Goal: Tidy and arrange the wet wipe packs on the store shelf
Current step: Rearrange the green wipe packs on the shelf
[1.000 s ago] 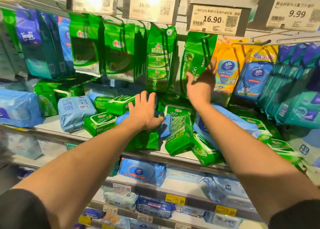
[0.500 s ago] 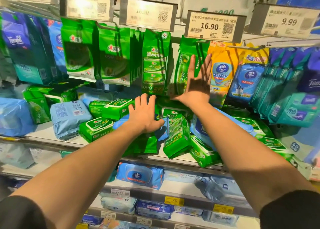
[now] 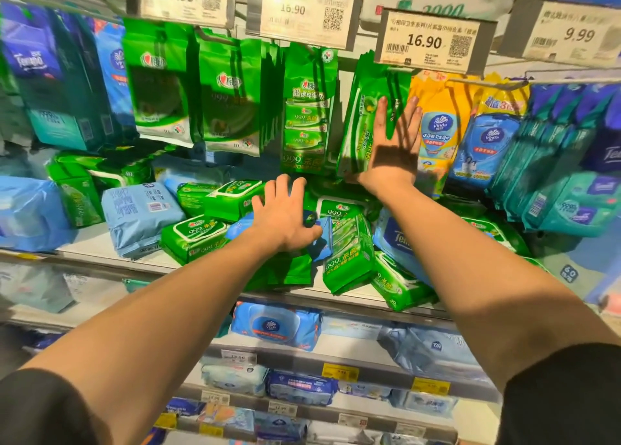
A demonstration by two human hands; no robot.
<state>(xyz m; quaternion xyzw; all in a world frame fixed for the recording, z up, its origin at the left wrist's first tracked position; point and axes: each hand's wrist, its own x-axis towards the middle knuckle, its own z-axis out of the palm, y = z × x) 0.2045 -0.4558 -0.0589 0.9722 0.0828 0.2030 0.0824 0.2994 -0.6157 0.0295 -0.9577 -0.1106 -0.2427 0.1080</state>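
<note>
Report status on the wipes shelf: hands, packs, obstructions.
Left hand spread flat on the blue pack in the shelf pile. Right hand open, pressing the hanging green pack. Loose green packs crowd the shelf edge.

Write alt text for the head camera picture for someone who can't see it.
Two bare hands reach into a messy store shelf of wet wipe packs: the right hand presses flat against hanging green packs, and the left hand rests on a blue pack in the pile below. Price tags hang above.
</note>
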